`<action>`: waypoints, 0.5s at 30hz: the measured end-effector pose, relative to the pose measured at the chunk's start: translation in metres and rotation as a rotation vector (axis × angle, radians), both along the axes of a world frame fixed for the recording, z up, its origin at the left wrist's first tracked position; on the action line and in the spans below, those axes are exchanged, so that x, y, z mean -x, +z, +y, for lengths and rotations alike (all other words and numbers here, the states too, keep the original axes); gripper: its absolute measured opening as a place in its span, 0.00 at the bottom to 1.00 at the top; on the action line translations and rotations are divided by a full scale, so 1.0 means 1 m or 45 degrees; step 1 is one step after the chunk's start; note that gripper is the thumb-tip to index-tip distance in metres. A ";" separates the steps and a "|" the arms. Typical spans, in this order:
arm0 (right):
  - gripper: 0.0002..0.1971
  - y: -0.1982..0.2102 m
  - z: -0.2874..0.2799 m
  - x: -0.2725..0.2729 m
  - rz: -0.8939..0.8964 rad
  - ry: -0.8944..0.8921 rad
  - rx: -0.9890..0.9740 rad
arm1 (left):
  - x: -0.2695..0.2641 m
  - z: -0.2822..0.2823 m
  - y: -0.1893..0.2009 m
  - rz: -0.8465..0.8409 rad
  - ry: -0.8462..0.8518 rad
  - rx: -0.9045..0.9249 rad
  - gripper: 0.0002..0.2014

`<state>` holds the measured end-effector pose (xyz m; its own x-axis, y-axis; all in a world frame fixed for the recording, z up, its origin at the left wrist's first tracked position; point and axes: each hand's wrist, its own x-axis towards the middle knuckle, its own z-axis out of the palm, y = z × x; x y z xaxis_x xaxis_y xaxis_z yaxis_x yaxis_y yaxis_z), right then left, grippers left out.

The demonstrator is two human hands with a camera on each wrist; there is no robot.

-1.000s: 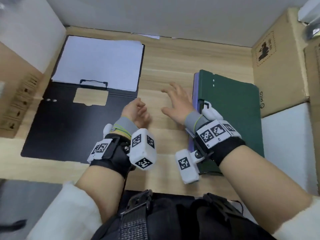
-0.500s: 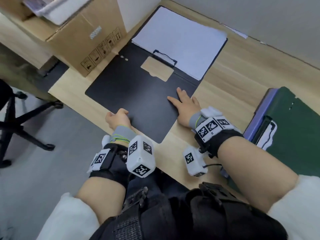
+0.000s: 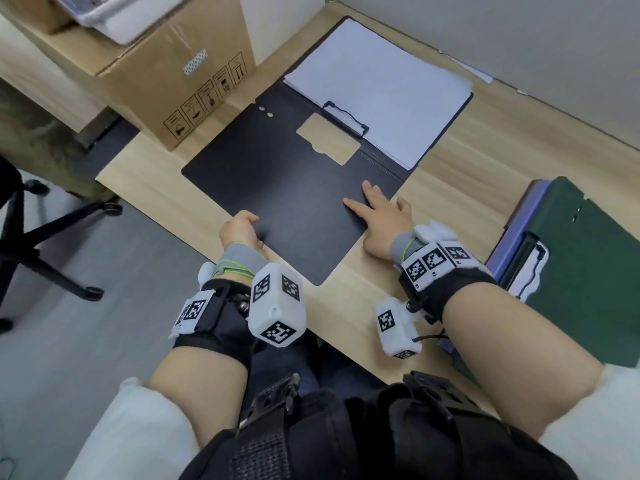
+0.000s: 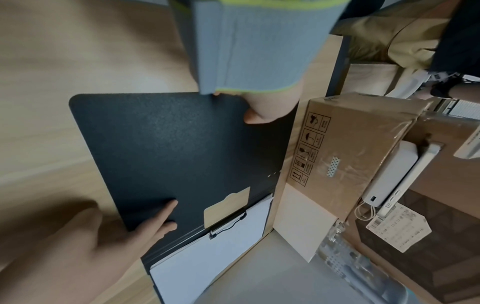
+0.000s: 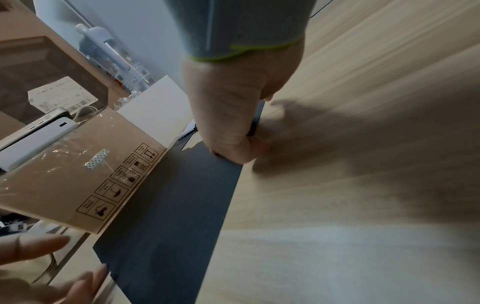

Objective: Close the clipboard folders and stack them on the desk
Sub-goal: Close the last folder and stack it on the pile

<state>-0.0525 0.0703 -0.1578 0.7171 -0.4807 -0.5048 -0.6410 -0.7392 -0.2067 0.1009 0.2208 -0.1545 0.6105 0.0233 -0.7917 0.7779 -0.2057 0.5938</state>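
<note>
A black clipboard folder lies open on the wooden desk, its clip holding white paper on the far half. My left hand is at the near edge of the black cover, thumb on top and fingers curled at the rim. The right hand rests with straight fingers flat on the cover by its right edge. At the right, a closed green folder lies on a purple one.
A taped cardboard box stands against the black folder's left side, with a white box behind it. An office chair base is on the floor to the left. The desk's front edge runs just below my left hand.
My view swung left from the green folder to the black one. Both hands moved left onto the black cover, the left to its near edge. Little has shifted in the last half second.
</note>
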 end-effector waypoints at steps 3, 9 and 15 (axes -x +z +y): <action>0.40 0.001 -0.003 0.006 0.005 -0.058 -0.027 | -0.004 -0.002 0.005 0.084 0.103 0.164 0.14; 0.37 0.009 -0.012 0.010 -0.326 -0.346 -0.108 | -0.003 -0.024 0.048 0.120 0.159 0.835 0.19; 0.14 0.041 -0.020 0.002 -0.877 -0.948 -0.607 | 0.012 -0.057 0.066 0.182 -0.277 0.789 0.11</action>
<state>-0.0542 0.0501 -0.1167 0.5283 -0.7699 -0.3580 -0.5299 0.0305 -0.8475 0.0889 0.1636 -0.0881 0.4379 -0.5733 -0.6925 0.8371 -0.0210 0.5467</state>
